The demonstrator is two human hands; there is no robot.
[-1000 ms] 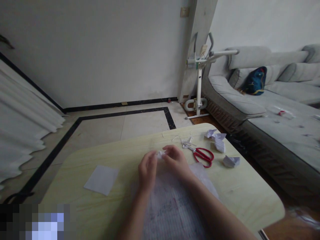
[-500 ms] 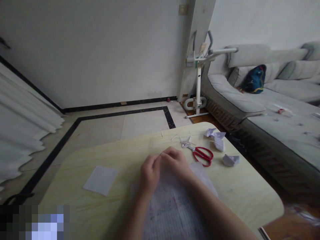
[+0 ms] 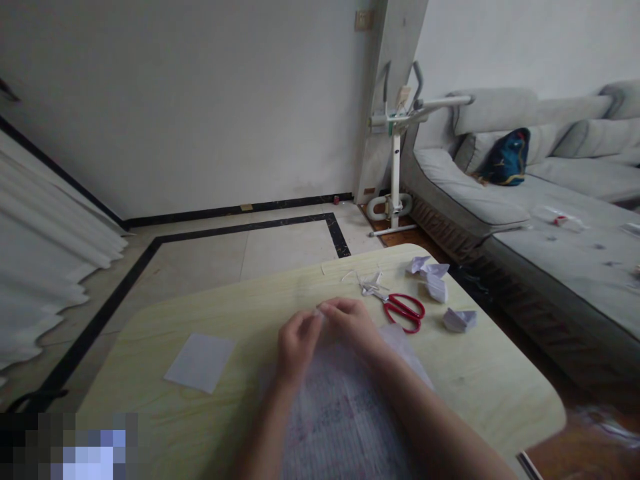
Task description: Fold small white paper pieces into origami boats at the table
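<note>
My left hand and my right hand meet fingertip to fingertip over the pale wooden table. Both pinch a small folded white paper piece, of which only a sliver shows between the fingers. Under my forearms lies a lined sheet of paper. Red-handled scissors lie just right of my right hand.
A white paper square lies at the left of the table. Folded paper shapes and another one sit near the right edge, with paper scraps by the scissors. Behind stand a grey sofa and an exercise machine.
My hands have closed together and dropped a little toward the table; the small paper piece, plainly visible before, is now mostly hidden between the fingers.
</note>
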